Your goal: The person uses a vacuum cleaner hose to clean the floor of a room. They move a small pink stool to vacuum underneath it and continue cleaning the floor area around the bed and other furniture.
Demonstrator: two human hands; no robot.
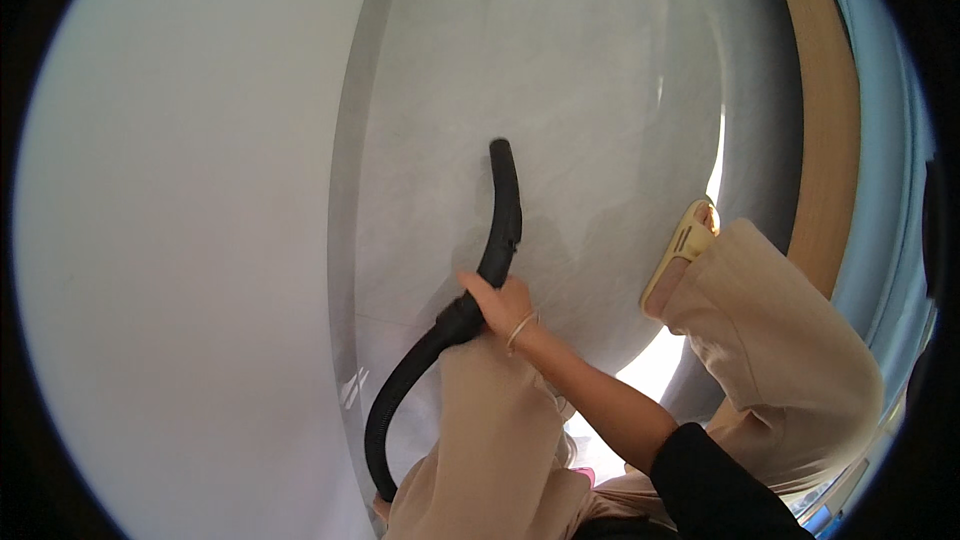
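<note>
My right hand (506, 304) is closed around the black curved handle of a vacuum cleaner hose (507, 195), just above the collar where the ribbed part begins. The handle's bare tube end points away from me over the grey floor, with no floor head on it. From the collar the ribbed hose (382, 420) bends down along the left side of my trouser leg. At its lower visible end, a small part of my left hand (381, 507) shows against the hose; the leg hides the rest, so its grip cannot be made out.
A white wall (187, 225) with a grey skirting board (345, 187) runs along the left. On the right are a wooden bed-like edge (829, 112) and light blue fabric (889, 165). My foot in a yellow slipper (679, 247) rests on the grey floor (570, 75). Bright sunlight falls beside it.
</note>
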